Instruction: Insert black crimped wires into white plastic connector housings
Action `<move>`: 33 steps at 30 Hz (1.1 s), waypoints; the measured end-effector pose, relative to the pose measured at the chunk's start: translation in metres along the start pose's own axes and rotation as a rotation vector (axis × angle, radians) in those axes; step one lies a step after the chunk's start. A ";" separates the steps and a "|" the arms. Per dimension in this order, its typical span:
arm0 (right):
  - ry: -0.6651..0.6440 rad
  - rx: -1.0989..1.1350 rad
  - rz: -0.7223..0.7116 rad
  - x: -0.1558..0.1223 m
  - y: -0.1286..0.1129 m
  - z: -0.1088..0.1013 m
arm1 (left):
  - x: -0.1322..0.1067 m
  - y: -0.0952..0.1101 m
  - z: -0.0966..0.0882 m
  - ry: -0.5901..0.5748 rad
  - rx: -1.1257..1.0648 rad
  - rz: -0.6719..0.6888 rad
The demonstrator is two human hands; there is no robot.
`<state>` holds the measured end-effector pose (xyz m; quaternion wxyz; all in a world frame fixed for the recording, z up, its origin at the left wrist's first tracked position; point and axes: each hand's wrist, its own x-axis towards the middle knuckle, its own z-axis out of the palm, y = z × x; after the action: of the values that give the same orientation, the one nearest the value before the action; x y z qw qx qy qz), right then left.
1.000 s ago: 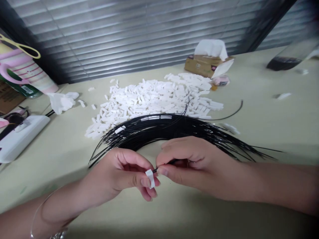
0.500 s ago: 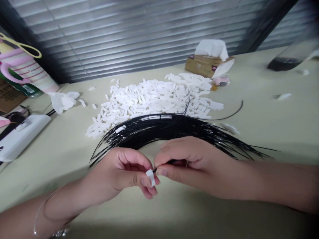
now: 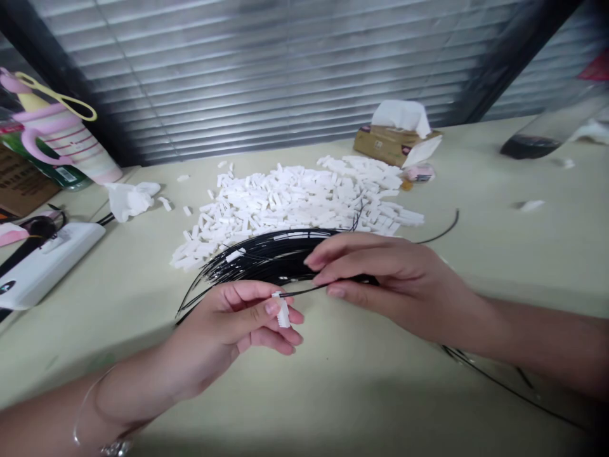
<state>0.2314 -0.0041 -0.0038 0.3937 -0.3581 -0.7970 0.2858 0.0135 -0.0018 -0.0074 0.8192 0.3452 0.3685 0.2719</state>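
A small white plastic connector housing (image 3: 282,312), with a row of teeth along one side, is pinched between the thumb and fingers of my left hand (image 3: 238,320). From its upper end a black wire (image 3: 302,292) runs right, into my right hand (image 3: 385,270). The right fingers curl loosely, fingertips a little off the thumb, around several black wires whose ends come out below the wrist; the grip inside the palm is partly hidden. Just behind both hands lies a large bundle of black wires (image 3: 247,254), with a few white connectors on it.
A wide heap of white connectors (image 3: 295,197) lies behind the bundle. Further back stand a tissue pack (image 3: 380,145) and a bottle of dark liquid (image 3: 533,145). At left are a white power strip (image 3: 57,263), crumpled tissue (image 3: 130,200) and a striped tumbler (image 3: 80,146).
My right hand has moved up and away from the connector, its fingers loosening. A stretch of wire now shows between the hands. The connector has turned in my left hand, and the view has shifted slightly.
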 end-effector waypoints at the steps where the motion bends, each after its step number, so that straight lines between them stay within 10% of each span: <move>1: 0.041 -0.029 -0.024 -0.001 -0.002 -0.001 | 0.000 -0.001 0.000 0.007 -0.001 0.010; 6: 0.151 -0.122 -0.048 -0.008 -0.018 -0.007 | 0.001 -0.005 -0.002 0.018 0.026 0.069; 13: -0.181 -0.180 -0.007 -0.005 -0.026 0.007 | 0.001 -0.007 -0.004 -0.048 0.099 0.105; 28: 0.020 -0.010 -0.016 -0.011 -0.017 0.002 | 0.000 -0.004 -0.002 0.011 0.033 0.066; 33: -0.214 0.066 -0.083 -0.003 -0.016 -0.002 | 0.001 -0.005 -0.002 -0.011 0.039 0.089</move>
<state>0.2290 -0.0154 0.0075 0.3295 -0.2793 -0.8386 0.3320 0.0131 -0.0039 -0.0129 0.8015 0.3784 0.3536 0.2990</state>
